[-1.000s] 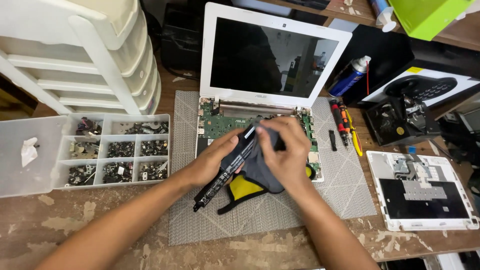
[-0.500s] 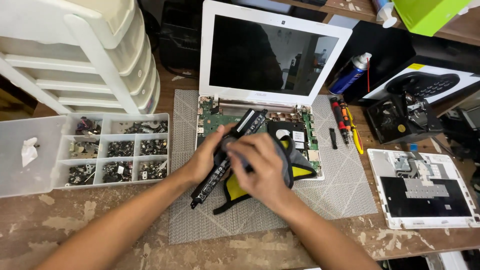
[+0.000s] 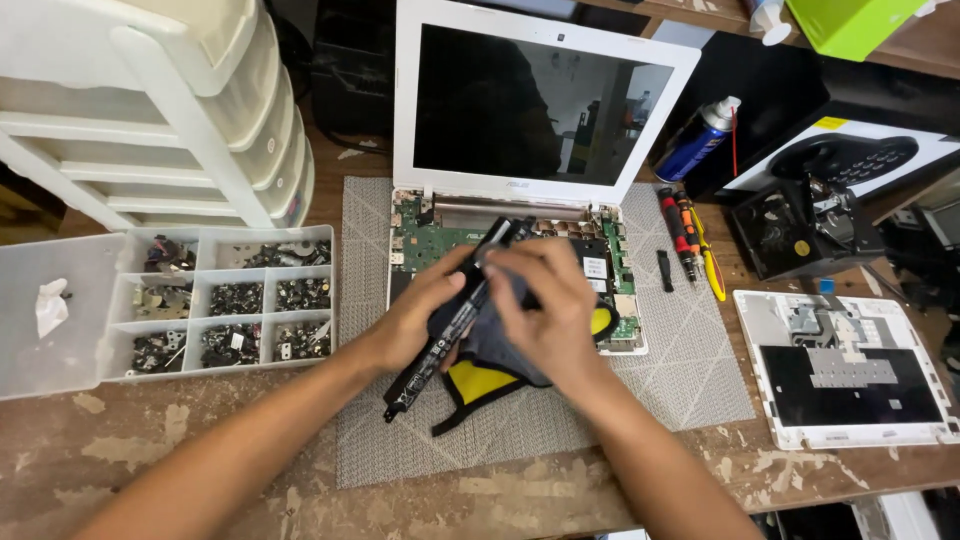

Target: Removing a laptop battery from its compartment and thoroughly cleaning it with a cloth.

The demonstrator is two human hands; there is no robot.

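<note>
At frame centre, over a grey woven mat (image 3: 640,400) and an opened white laptop (image 3: 520,200), the left hand (image 3: 415,320) clasps a long black battery bar (image 3: 455,315) while the right hand (image 3: 545,310) presses a grey-and-yellow cloth (image 3: 490,370) against it; a clear compartmented screw tray (image 3: 200,300) sits left, screwdrivers (image 3: 685,235) right.

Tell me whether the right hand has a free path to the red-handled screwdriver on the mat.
Probably yes. The red-handled screwdriver lies uncovered on the mat, right of the laptop, nothing between. But the right hand now presses a grey cloth on the long black battery.
</note>
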